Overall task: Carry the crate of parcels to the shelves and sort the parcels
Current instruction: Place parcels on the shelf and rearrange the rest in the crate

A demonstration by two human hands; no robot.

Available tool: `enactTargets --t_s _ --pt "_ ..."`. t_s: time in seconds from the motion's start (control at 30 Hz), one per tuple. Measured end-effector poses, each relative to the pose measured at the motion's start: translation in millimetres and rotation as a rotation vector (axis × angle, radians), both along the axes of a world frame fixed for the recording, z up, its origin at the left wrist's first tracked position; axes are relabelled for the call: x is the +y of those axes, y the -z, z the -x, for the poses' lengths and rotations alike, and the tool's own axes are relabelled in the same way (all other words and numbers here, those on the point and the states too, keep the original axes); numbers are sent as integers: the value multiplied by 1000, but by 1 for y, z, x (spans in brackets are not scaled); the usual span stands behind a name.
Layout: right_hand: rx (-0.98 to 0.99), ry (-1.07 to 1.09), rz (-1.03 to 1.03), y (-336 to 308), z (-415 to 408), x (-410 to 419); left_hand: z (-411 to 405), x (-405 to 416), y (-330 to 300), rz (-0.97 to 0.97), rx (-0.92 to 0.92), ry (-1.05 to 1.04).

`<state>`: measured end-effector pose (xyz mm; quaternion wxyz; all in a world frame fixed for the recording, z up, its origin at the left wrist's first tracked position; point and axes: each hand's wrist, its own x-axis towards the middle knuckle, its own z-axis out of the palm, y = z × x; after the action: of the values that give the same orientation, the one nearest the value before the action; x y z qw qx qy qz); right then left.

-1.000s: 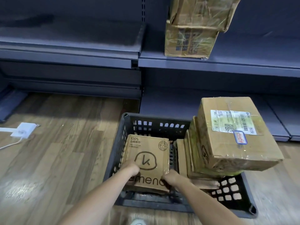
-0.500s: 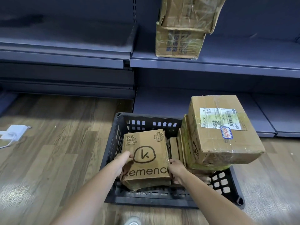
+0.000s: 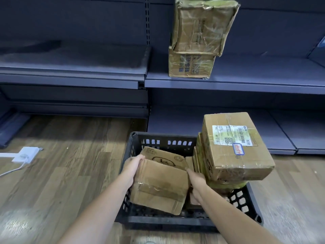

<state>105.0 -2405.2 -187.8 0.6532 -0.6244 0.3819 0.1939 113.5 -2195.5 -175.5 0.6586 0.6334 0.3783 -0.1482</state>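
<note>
Head view: black crate (image 3: 159, 141) on wood floor (image 3: 70, 173) w/ parcels. Left hand (image 3: 131, 165) & right hand (image 3: 196, 180), fingers closed on sides of logo parcel (image 3: 160, 185), tilted, over crate's left half. Labelled parcel (image 3: 235, 147) stacked at right. Two boxes (image 3: 197, 44) on shelf (image 3: 246, 83).

Looks to me like a shop or stockroom: long dark metal retail shelves (image 3: 228, 81) with slotted uprights, taped cardboard parcels (image 3: 197, 39) stacked on one, wood-look plank floor (image 3: 61, 173), black plastic crate (image 3: 163, 140).

Crate (image 3: 159, 142) on floor (image 3: 70, 164) before shelves (image 3: 246, 81), labelled parcel (image 3: 233, 148) topping its right stack, two boxes (image 3: 193, 66) on shelf behind.
</note>
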Motion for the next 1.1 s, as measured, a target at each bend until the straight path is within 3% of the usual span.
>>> enactTargets --t_s 0.13,0.23,0.37,0.47,0.6,0.8,0.97,1.1 --pt "-130 -47 -116 -47 12 7 16 10 -42 14 -154 42" --pt "-327 -136 -136 -70 25 9 30 15 -72 -192 -241 155" --pt "-580 -417 10 -116 44 8 40 12 -120 -355 -335 62" --pt "-669 -454 127 -144 51 2 45 11 -163 -413 -355 -16" --pt "-660 -331 168 -174 48 -1 59 9 -202 -248 -561 191" --pt "-520 -50 79 -197 36 0 78 6 -212 -475 -614 651" --pt "-468 -170 176 -209 36 4 78 9 -202 -684 -705 488" --pt "-605 -419 427 -215 49 5 72 6 -207 -781 -737 443"
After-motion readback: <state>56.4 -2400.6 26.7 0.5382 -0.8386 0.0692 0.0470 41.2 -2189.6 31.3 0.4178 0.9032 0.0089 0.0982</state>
